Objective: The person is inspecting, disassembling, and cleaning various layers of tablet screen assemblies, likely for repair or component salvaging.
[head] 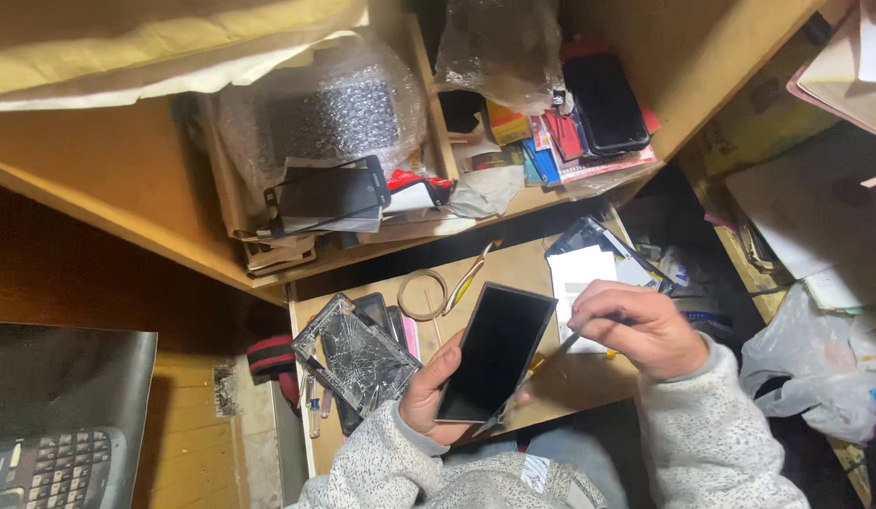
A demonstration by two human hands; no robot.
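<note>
**Prying at a dark phone panel, low in the middle of the frame**

The small wooden worktop is carrying the clutter. At centre-low, the flat black rectangular phone panel is sitting tilted in the left hand, whose fingers are wrapping its lower left edge. The right hand, right of centre, is pinching a thin metal pointed tool aimed at the panel's right edge. Keeping the tip shallow along that edge, with the panel braced, is probably working best. A shattered glass phone screen is lying just left.
</note>
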